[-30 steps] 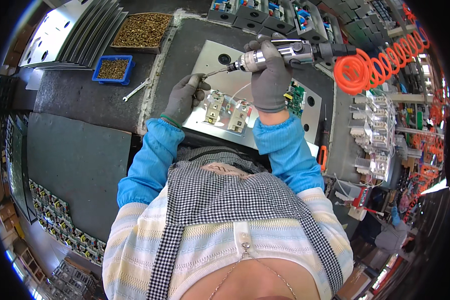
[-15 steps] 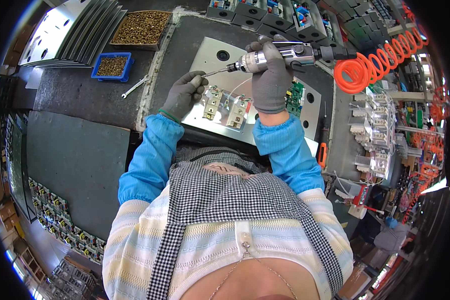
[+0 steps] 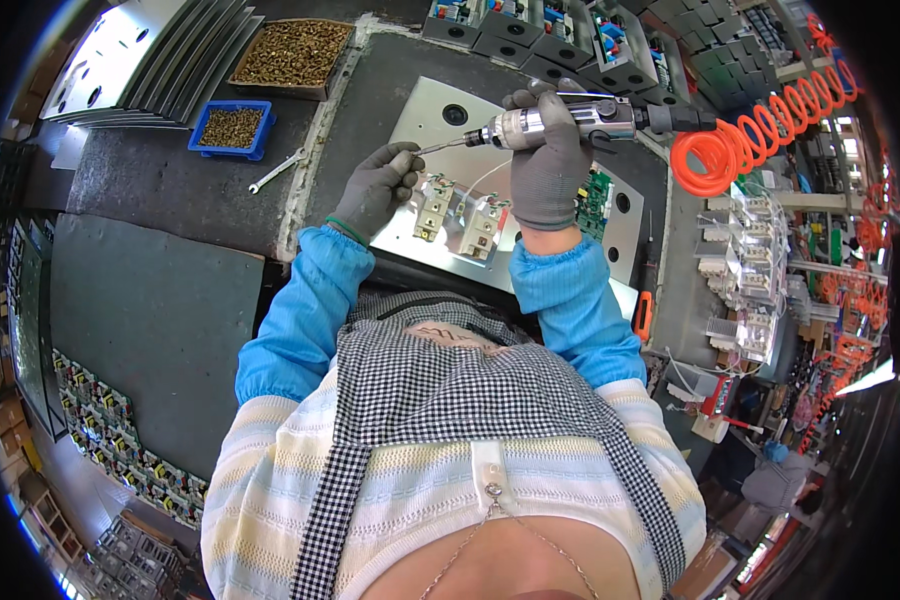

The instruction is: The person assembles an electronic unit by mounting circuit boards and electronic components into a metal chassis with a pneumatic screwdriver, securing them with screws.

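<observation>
My right hand, in a grey glove, is wrapped round a silver pneumatic screwdriver held level above a metal plate. Its thin bit points left, its tip meeting the fingers of my gloved left hand. Those fingers are pinched together; whatever sits between them at the tip is too small to make out. Below the bit, two pale block-shaped modules with metal terminals are mounted on the plate. A green circuit board is beside my right wrist, partly hidden by it.
A blue bin and a larger tray hold brass-coloured fasteners at the left. A wrench lies near them, by stacked metal panels. An orange coiled hose hangs at the right; grey housings line the back.
The view has shifted slightly, moving the bench a little to the right and down in the picture. Both hands and the screwdriver keep nearly the same pose.
</observation>
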A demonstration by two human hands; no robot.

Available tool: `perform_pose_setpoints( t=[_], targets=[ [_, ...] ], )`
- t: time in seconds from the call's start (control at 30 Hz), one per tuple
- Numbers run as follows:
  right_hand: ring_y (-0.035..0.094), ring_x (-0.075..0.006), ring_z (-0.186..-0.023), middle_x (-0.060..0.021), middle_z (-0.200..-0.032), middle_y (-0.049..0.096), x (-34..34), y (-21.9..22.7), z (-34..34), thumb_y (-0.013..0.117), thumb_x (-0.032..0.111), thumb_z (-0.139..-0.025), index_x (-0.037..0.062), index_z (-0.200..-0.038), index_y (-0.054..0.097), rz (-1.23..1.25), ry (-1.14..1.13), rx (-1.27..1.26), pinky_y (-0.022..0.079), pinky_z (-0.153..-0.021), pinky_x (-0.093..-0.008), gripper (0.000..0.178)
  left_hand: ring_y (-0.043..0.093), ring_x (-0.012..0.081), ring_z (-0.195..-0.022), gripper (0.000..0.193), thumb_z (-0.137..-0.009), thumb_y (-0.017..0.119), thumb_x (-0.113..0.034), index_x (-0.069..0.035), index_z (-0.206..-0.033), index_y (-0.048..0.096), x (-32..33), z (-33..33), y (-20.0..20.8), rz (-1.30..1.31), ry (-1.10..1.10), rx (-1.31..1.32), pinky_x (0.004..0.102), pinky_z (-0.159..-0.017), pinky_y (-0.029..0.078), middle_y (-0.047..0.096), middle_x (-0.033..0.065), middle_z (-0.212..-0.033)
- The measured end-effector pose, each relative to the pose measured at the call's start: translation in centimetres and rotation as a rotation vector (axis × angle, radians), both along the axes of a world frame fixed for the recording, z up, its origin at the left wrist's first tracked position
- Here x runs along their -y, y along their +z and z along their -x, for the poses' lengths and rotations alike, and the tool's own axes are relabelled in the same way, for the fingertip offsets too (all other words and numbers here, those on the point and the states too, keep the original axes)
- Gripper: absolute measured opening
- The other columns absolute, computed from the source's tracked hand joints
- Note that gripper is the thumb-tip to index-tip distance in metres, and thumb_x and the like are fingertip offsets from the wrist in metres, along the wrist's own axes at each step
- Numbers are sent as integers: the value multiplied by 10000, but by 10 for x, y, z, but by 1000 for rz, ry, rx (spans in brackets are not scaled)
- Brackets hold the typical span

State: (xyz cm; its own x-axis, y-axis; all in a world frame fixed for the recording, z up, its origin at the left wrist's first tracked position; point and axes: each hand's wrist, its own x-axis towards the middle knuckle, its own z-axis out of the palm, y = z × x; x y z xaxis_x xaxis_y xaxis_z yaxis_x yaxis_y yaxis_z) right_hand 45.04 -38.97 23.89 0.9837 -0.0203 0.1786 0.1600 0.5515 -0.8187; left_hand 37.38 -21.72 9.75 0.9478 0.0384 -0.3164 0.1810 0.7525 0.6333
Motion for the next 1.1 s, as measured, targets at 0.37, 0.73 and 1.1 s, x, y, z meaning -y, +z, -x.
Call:
perform_pose_setpoints(
  t=[0.37,0.73,1.1],
  targets=[
    [694,-204,-803,-106,-877,682,-5,2,1,726,105,-880,34,-1105,603,-30,-104,21,579,-669,-321,266,550,90,-771,245,-1019,612,-78,3,-1251,616,5,-2,-1,-60,34,-6,205,-648,466,668,107,-1057],
    [714,-237,-872,-108,-1023,701,5,-1,8,675,80,-908,52,-1206,573,139,9,100,612,-767,-394,317,491,43,-684,300,-1053,595,-241,-23,-1258,595,2,0,7,-157,-78,-48,189,-584,433,603,8,-909],
    [683,-204,-770,-130,-950,697,69,48,25,649,36,-892,30,-1196,582,194,-83,231,563,-627,-317,311,610,145,-914,371,-952,547,-16,8,-1321,526,-9,2,0,117,-73,37,219,-703,518,625,114,-1142]
  ],
)
